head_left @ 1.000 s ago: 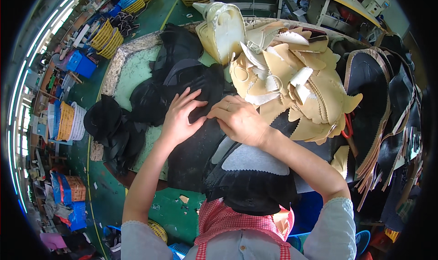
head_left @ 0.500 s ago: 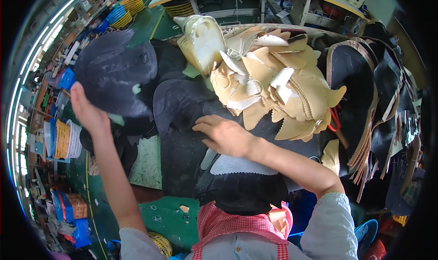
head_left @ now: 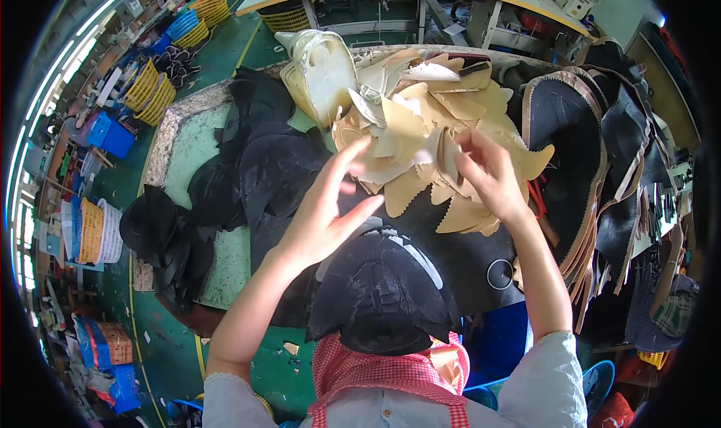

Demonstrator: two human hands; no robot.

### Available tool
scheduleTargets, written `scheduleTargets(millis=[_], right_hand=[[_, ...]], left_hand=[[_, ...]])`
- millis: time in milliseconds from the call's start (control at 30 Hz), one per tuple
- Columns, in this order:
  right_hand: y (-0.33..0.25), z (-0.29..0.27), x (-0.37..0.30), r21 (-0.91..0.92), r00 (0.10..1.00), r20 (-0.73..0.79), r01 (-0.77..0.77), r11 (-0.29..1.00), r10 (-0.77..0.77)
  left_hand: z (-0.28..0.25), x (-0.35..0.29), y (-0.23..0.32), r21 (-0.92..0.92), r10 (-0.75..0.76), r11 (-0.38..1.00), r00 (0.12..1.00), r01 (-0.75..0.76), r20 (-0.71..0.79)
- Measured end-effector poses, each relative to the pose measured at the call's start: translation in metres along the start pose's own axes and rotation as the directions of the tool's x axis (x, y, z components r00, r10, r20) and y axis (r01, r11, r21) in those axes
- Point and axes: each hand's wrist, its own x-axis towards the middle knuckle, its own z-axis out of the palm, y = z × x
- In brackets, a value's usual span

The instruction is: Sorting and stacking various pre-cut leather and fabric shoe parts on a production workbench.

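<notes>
My right hand (head_left: 490, 174) reaches into a heap of tan cut pieces with zigzag edges (head_left: 420, 135) and pinches one of them. My left hand (head_left: 328, 210) is raised with its fingers spread, holding nothing, just left of the tan heap. Under both hands lie stacked black cut pieces (head_left: 383, 278) on my lap and on the green worktable (head_left: 225, 255). More black pieces (head_left: 263, 150) lie piled to the left of my left hand.
A cream moulded shell (head_left: 319, 71) stands behind the tan heap. Black pieces with tan trim (head_left: 578, 150) hang at the right. A dark heap (head_left: 158, 232) lies at the table's left edge. Yellow and blue baskets (head_left: 150, 90) stand on the floor.
My left hand flung a black piece out to the left, let it go and came back to the middle, open. My right hand moved up from the black stack into the tan heap.
</notes>
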Motion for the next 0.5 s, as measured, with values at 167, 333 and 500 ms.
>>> scheduleTargets(millis=[167,333,500], right_hand=[[-0.007,0.006,-0.02,0.333,0.96,0.279,-0.092,0.938,-0.005],[-0.015,0.014,-0.027,0.235,0.954,0.287,-0.159,0.959,0.088],[-0.02,0.02,-0.028,0.155,0.972,0.219,-0.123,0.98,0.087]], left_hand=[[0.013,0.021,-0.005,-0.333,-0.062,0.936,0.985,0.113,0.16],[0.029,0.016,0.005,-0.038,-0.022,0.999,0.985,0.029,0.169],[0.035,0.015,0.007,-0.387,-0.237,0.875,0.955,0.291,0.181]])
